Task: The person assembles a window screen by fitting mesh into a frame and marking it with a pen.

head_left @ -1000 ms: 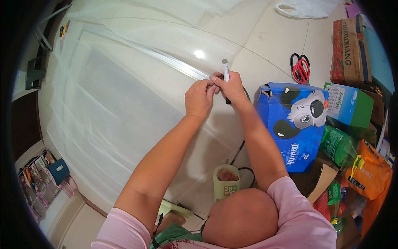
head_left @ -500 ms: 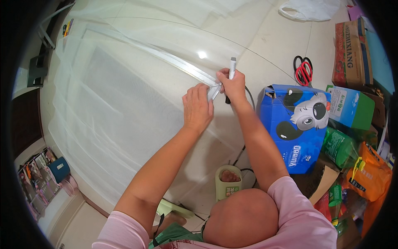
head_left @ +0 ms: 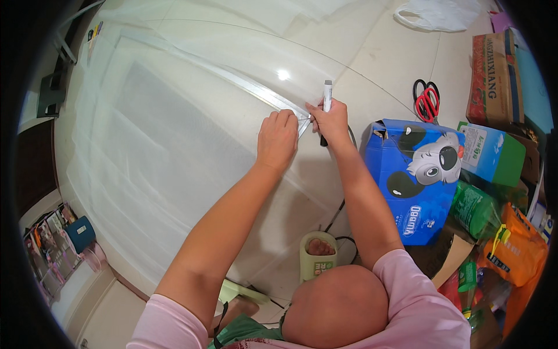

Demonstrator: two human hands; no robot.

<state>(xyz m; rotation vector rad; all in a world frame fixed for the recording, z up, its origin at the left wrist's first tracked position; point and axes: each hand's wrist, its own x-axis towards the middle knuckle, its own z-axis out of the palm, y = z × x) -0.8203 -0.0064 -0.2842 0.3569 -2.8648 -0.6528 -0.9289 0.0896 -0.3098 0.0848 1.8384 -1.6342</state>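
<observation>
A white screen frame (head_left: 247,89) lies on the floor under sheer white mesh (head_left: 174,116), its near corner between my hands. My left hand (head_left: 278,139) has its fingers curled down on the mesh and frame by that corner; its thumb is mostly hidden. My right hand (head_left: 332,121) grips a white marker (head_left: 328,93) that stands upright, its black end showing below the hand. The right thumb and fingertip also pinch at the corner; a thin dark line runs there between the hands, too small to make out.
Red-and-black scissors (head_left: 427,102) lie beyond a blue box (head_left: 415,180) at my right. Boxes, a green bottle (head_left: 474,200) and an orange bag (head_left: 514,241) crowd the right edge. A dark cord (head_left: 337,215) runs past my slippered foot (head_left: 319,247). A plastic bag (head_left: 436,14) lies far right.
My left hand has turned slightly and its fingers have curled in closer to the corner, with the thumb now tucked from sight. The right hand keeps the marker and has barely moved.
</observation>
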